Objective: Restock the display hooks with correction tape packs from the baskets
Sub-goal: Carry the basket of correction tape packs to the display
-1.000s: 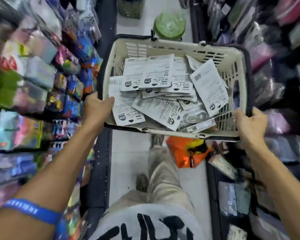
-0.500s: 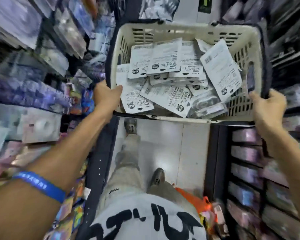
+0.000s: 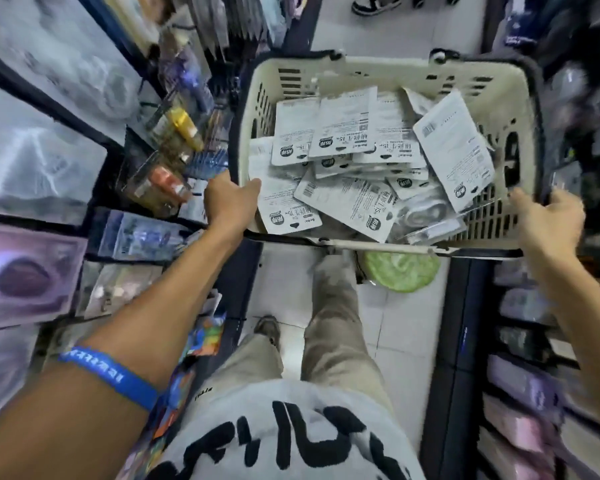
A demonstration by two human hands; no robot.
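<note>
Carrying basket (image 3: 361,69) level between left hand (image 3: 230,199) and right hand (image 3: 549,221), each curled over a near corner, keeping packs (image 3: 343,133) from sliding.

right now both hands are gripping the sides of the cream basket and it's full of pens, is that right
Not quite. The head view shows the left hand and the right hand gripping the sides of the cream basket, but it is full of flat white correction tape packs, not pens.
</note>
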